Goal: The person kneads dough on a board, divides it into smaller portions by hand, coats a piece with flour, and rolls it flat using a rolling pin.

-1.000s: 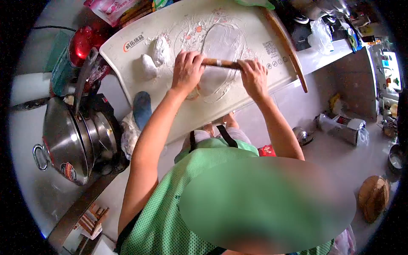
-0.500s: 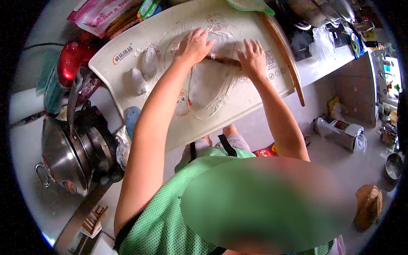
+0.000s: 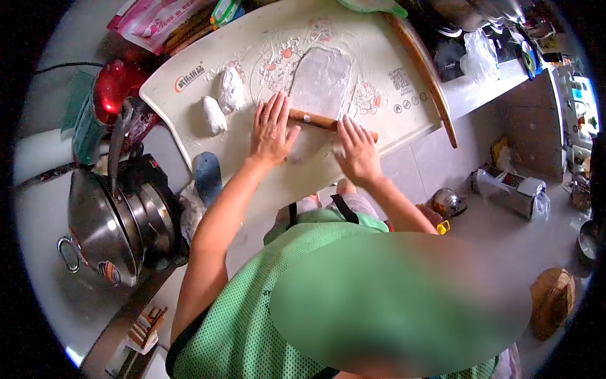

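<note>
A flat, floured dough sheet (image 3: 323, 79) stretches away from me on a pale printed board (image 3: 252, 189). Across its near end lies a short wooden rolling pin (image 3: 312, 119). My left hand (image 3: 271, 134) is palm down at the pin's left end, its fingers stretched out. At the right, my right hand (image 3: 358, 151) rests over the pin with extended fingers, covering part of it. Two floury dough rolls, a larger one (image 3: 231, 90) and a smaller one (image 3: 214, 115), lie left of the sheet.
A long wooden stick (image 3: 424, 66) runs along the board's right side. Left of the board are a lidded steel pot (image 3: 101, 221), a red rounded object (image 3: 112, 91) and a blue oval object (image 3: 207, 177). A pink bag (image 3: 148, 25) sits at the back left.
Both hands and the rolling pin have moved toward me, from over the dough sheet to its near end. More of the sheet's far part now shows.
</note>
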`<control>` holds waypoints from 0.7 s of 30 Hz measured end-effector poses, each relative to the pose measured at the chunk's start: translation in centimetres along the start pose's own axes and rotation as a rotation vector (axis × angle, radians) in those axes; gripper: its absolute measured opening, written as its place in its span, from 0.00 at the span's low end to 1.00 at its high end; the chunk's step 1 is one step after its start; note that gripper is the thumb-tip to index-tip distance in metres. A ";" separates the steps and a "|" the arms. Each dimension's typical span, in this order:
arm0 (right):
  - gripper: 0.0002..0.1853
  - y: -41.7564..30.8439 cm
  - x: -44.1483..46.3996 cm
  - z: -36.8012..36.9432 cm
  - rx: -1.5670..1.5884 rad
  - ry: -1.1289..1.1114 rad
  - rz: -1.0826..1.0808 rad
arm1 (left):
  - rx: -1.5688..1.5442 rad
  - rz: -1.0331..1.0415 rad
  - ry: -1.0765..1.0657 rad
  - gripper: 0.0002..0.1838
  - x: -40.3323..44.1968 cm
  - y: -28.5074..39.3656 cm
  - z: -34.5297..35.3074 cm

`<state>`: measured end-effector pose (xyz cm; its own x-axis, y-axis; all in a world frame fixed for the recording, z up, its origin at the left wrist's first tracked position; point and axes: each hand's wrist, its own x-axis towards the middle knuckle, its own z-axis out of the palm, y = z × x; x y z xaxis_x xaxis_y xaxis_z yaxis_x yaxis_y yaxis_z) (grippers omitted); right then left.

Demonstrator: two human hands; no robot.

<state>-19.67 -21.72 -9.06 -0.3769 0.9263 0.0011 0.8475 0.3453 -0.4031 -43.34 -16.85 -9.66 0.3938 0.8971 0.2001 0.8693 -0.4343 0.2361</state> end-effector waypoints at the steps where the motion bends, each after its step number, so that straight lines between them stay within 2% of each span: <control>1: 0.32 1.2 0.7 0.0 0.058 -0.016 -0.005 | 0.004 0.007 0.004 0.33 1.0 -0.4 -0.5; 2: 0.30 2.2 2.0 0.2 0.067 -0.038 0.060 | -0.089 -0.027 -0.100 0.32 2.6 -1.1 -0.7; 3: 0.32 3.6 3.2 0.7 0.009 0.081 0.036 | -0.185 -0.066 -0.208 0.30 3.9 -1.9 -0.4; 4: 0.32 3.7 5.1 0.4 -0.080 0.191 0.084 | -0.233 -0.078 0.010 0.29 5.7 -2.2 0.9; 5: 0.32 3.1 6.2 0.3 -0.166 0.293 0.137 | -0.289 -0.122 -0.008 0.30 7.8 -1.9 0.6; 7: 0.34 2.3 5.8 1.7 -0.215 0.241 0.163 | 0.061 0.020 0.192 0.32 8.0 -2.0 3.7; 9: 0.39 1.7 5.5 2.1 -0.275 0.190 0.193 | 0.032 -0.008 0.140 0.33 7.1 -2.3 3.5; 13: 0.39 -1.5 1.7 2.0 -0.108 0.088 0.156 | 0.061 -0.052 -0.010 0.35 1.2 -1.0 1.6; 15: 0.35 -3.0 -0.2 1.8 -0.056 0.018 0.138 | 0.045 -0.052 -0.057 0.34 -1.7 -0.4 0.4; 17: 0.37 -3.8 -2.7 2.5 -0.109 0.049 0.036 | -0.017 -0.069 0.016 0.34 -5.2 0.0 0.2; 19: 0.35 -5.2 -4.8 2.0 -0.038 0.010 0.039 | -0.027 -0.087 -0.027 0.34 -8.2 0.9 -0.5; 21: 0.30 -5.4 -5.9 2.4 -0.150 -0.055 -0.031 | -0.025 -0.096 -0.043 0.34 -9.3 0.8 -1.0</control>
<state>-22.93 -29.46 -9.10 -0.4200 0.9066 -0.0403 0.8800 0.3960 -0.2621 -46.60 -25.59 -10.33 0.3220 0.9371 0.1346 0.8963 -0.3475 0.2755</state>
